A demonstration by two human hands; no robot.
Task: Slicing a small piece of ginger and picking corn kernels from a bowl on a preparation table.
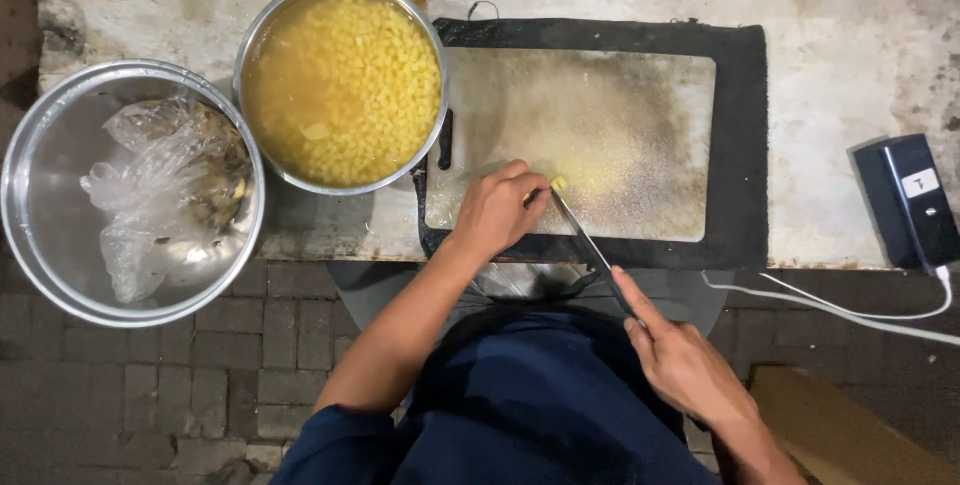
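My left hand (pixel 497 209) rests on the worn cutting board (pixel 620 125) and pinches a small yellow piece of potato (pixel 558 184) at its fingertips. My right hand (pixel 683 358) grips the handle of a knife (pixel 590 240), index finger stretched along the spine. The blade tip meets the yellow piece beside my left fingers. The board lies on a black mat (pixel 742 135).
A steel pot (pixel 341 83) full of diced yellow cubes in water stands left of the board. Further left a steel bowl (pixel 60 245) holds a clear plastic bag with peels. A dark box (pixel 908 200) with a white cable lies at the right table edge.
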